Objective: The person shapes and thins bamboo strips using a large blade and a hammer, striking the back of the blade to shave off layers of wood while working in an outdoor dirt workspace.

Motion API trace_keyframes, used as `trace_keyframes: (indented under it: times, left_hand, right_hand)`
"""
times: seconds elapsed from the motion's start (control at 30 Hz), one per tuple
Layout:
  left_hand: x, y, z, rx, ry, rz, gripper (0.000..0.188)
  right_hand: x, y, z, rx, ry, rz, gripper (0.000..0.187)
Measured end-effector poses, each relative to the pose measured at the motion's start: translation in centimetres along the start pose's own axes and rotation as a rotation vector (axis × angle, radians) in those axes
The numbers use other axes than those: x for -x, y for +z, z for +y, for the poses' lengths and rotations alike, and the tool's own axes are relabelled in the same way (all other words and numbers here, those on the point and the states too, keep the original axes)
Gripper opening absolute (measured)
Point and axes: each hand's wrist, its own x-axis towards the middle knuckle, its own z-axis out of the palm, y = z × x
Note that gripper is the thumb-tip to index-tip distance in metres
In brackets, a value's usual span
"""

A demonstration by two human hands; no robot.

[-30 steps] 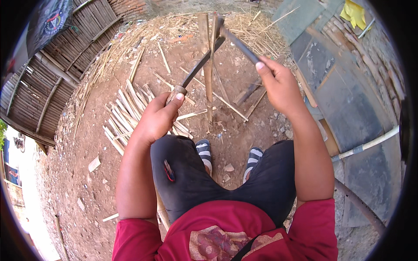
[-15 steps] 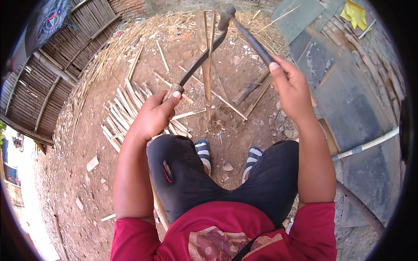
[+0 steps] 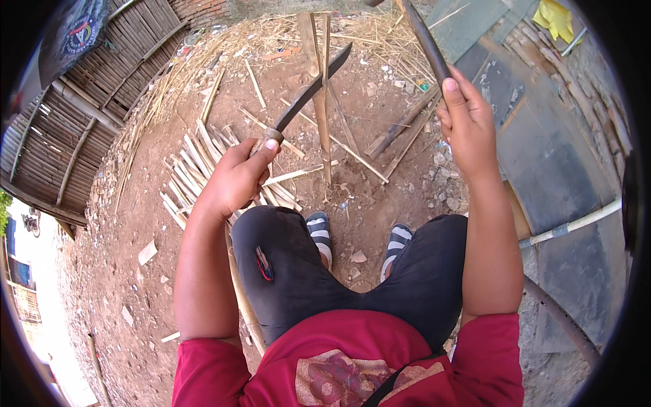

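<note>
Holding on in the head view, the left hand [image 3: 241, 173] has its fingers curled around the handle of a long knife [image 3: 303, 101]. The right hand [image 3: 468, 119] is wrapped around the dark handle of a hammer [image 3: 426, 41], up and apart from the knife. The top edge cuts off most of the hammer's head, so I can't tell just where it points. The wood piece [image 3: 321, 125] stands up past the knees, with the knife across it. Its top looks split in two and its lower part looks joined, so the job seems partly done, with the low part not yet split. Thin sticks [image 3: 193, 173] lie in a pile by the left knee [image 3: 268, 234]. The hammer has open air around it, but the dark sheets [image 3: 549, 176] make an edge on the right.
</note>
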Motion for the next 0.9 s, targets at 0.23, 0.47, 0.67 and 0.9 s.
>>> trace_keyframes:
  times: [0.23, 0.47, 0.67, 0.9]
  left_hand:
    - [-0.1, 0.5, 0.5, -0.048, 0.004, -0.014, 0.050]
    - [0.0, 0.5, 1.0, -0.051, -0.013, -0.008, 0.051]
    - [0.0, 0.2, 0.1, -0.087, -0.005, 0.008, 0.051]
    - [-0.2, -0.1, 0.1, -0.067, -0.028, -0.004, 0.052]
  right_hand:
    - [-0.2, 0.5, 0.2, 0.342, -0.038, -0.117, 0.045]
    - [0.7, 0.9, 0.5, 0.264, -0.056, -0.019, 0.048]
    - [0.6, 0.6, 0.2, 0.136, 0.037, -0.041, 0.043]
    - [0.8, 1.8, 4.1, 0.322, -0.036, -0.102, 0.044]
